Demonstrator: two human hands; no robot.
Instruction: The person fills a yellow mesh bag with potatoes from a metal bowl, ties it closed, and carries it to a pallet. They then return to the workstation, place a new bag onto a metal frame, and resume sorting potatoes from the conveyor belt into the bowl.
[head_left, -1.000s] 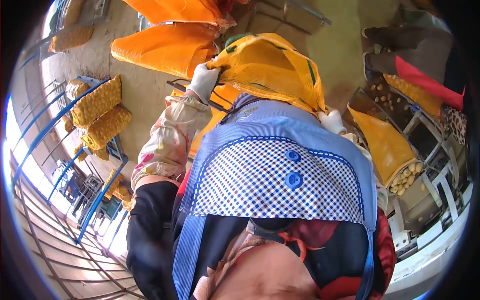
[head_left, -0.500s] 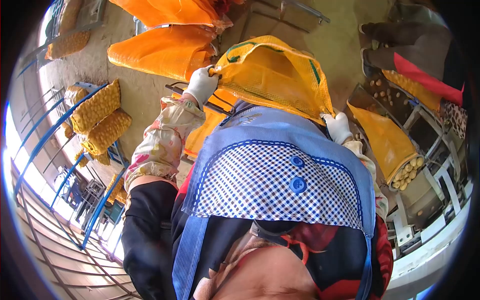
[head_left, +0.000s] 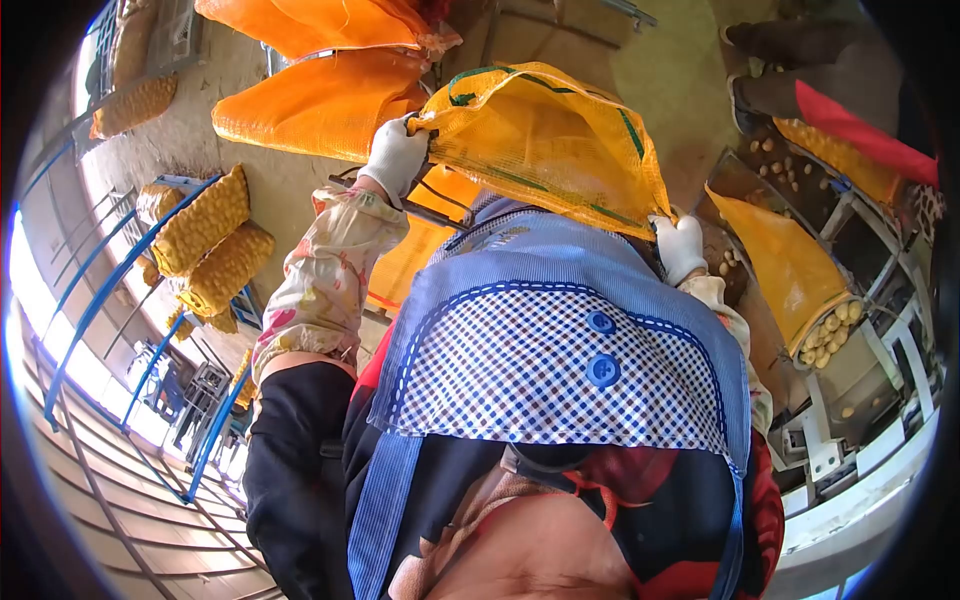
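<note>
An orange mesh sack (head_left: 540,140) with a green drawstring is stretched between my two gloved hands, its mouth partly spread. My left hand (head_left: 396,155), in a white glove, is closed on the sack's left corner. On the other side my right hand (head_left: 679,246), also white-gloved, pinches the right corner of the rim. The sack hangs in front of my blue apron (head_left: 560,370), and its lower part is hidden.
Filled orange sacks (head_left: 320,105) stand beyond my left hand. Potato sacks (head_left: 215,245) are stacked on a blue-framed cart at left. To the right are a sack of potatoes (head_left: 790,270), a metal frame (head_left: 880,330), loose potatoes (head_left: 778,168) and another person's legs (head_left: 830,85).
Both hands keep their hold on the sack. Its rim has shifted slightly and sags a little differently, and the view has turned a little.
</note>
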